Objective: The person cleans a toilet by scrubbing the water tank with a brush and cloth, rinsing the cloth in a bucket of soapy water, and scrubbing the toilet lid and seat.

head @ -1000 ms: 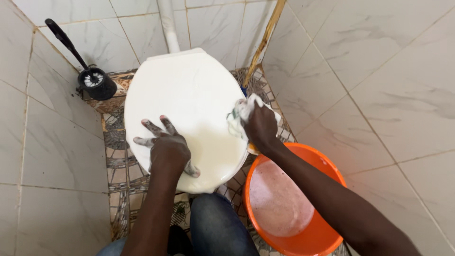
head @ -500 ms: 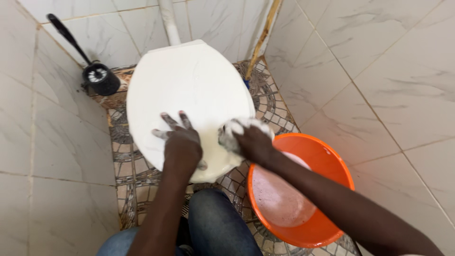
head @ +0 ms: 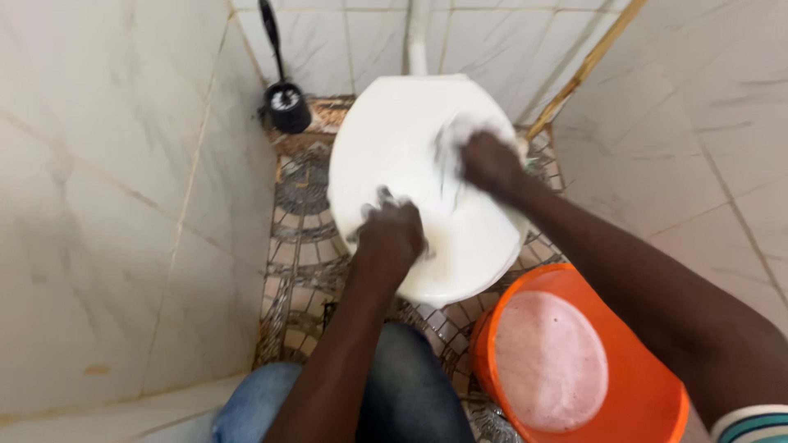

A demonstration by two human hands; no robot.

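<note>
A white toilet with its lid (head: 410, 139) closed fills the middle of the head view. My left hand (head: 392, 231) lies flat on the near part of the lid, fingers spread and soapy. Farther back on the lid, my right hand (head: 488, 162) is closed around a white soapy cloth (head: 453, 135) and presses it onto the surface. This hand and the cloth are blurred by motion.
An orange bucket (head: 648, 394) of pinkish soapy water stands on the floor at the lower right. A black toilet brush in its holder (head: 286, 102) sits in the back left corner. A stick (head: 584, 67) leans against the right wall. Tiled walls close in on both sides.
My right hand has swept the cloth from the lid's near right edge up to its far middle. The camera has shifted, so the toilet and bucket sit more to the right.
</note>
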